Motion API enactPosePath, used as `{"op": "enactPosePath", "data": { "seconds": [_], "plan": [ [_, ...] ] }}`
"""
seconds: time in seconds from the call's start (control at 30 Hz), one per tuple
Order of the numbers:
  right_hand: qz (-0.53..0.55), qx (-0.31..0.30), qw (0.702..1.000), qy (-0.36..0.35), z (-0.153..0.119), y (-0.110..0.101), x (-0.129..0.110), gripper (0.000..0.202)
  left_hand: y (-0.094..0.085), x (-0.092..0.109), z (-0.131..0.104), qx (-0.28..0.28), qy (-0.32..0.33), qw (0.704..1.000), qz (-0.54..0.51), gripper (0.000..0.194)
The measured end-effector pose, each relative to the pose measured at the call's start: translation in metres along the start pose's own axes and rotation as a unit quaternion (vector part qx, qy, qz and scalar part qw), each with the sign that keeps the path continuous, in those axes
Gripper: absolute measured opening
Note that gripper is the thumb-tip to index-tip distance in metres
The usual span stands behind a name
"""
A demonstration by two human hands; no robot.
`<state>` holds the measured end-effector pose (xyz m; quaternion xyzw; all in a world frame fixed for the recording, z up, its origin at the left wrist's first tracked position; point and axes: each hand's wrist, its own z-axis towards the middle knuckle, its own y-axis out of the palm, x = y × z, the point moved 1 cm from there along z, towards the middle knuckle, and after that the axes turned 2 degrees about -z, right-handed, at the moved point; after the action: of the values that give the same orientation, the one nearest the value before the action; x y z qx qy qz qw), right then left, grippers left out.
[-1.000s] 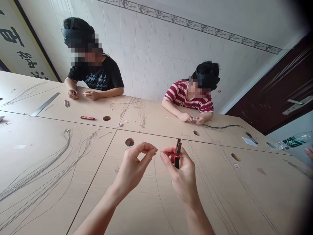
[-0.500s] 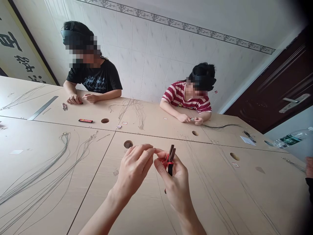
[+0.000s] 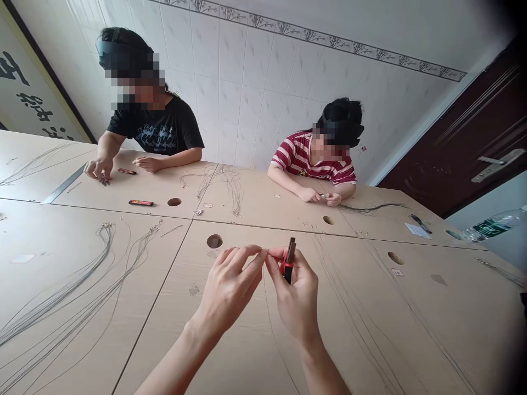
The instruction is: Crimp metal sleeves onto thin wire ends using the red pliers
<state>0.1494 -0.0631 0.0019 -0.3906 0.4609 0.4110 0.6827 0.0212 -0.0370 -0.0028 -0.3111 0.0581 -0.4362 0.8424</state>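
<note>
My left hand [image 3: 233, 288] is closed, thumb and forefinger pinched at the end of a thin dark cord [image 3: 268, 312], which hangs down over the table. My right hand [image 3: 302, 296] holds a pair of pliers [image 3: 290, 262] with red and black handles against its palm, jaws pointing up. Its thumb and forefinger also pinch at the cord's end, meeting the left fingertips. Whatever small piece lies between the fingertips is too small to make out.
Bundles of cords with metal ends [image 3: 107, 233] lie on the left of the table [image 3: 197, 340], more cords [image 3: 349, 307] on the right. Two co-workers sit opposite. A red-black box cutter [image 3: 141, 203], a steel ruler [image 3: 66, 184], round table holes [image 3: 214, 241] and a bottle [image 3: 494, 225] are around.
My fingertips have drawn together at the cord's end, and the pliers have turned slightly. The co-worker at left has put down a red item and reached for a small tool.
</note>
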Motion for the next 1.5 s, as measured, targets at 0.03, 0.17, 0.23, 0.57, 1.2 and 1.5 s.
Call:
{"op": "enactPosePath", "data": {
  "seconds": [0.03, 0.17, 0.23, 0.57, 1.2, 1.5],
  "plan": [
    [-0.003, 0.002, 1.0, -0.003, 0.0, 0.0, 0.0, 0.018, 0.0, 0.0, 0.0, -0.003, -0.001, 1.0, -0.004, 0.036],
    [-0.014, 0.01, 1.0, -0.017, 0.002, -0.001, 0.0, 0.016, 0.001, 0.003, 0.001, -0.007, -0.001, 1.0, -0.013, 0.037],
    [-0.018, 0.015, 1.0, -0.02, 0.002, -0.002, 0.0, 0.014, 0.002, 0.004, 0.001, -0.004, 0.0, 1.0, -0.018, 0.037],
    [0.002, 0.011, 1.0, -0.022, 0.002, -0.004, 0.001, 0.012, -0.006, -0.001, 0.003, 0.024, -0.248, 0.938, -0.242, 0.018],
    [-0.03, -0.05, 0.996, -0.069, -0.002, -0.005, -0.006, 0.005, -0.012, -0.004, 0.008, -0.092, -0.359, 0.845, -0.386, 0.017],
    [-0.034, -0.041, 0.996, -0.078, 0.003, -0.01, -0.004, 0.003, -0.01, -0.006, 0.007, -0.057, -0.349, 0.852, -0.385, 0.015]
  ]
}}
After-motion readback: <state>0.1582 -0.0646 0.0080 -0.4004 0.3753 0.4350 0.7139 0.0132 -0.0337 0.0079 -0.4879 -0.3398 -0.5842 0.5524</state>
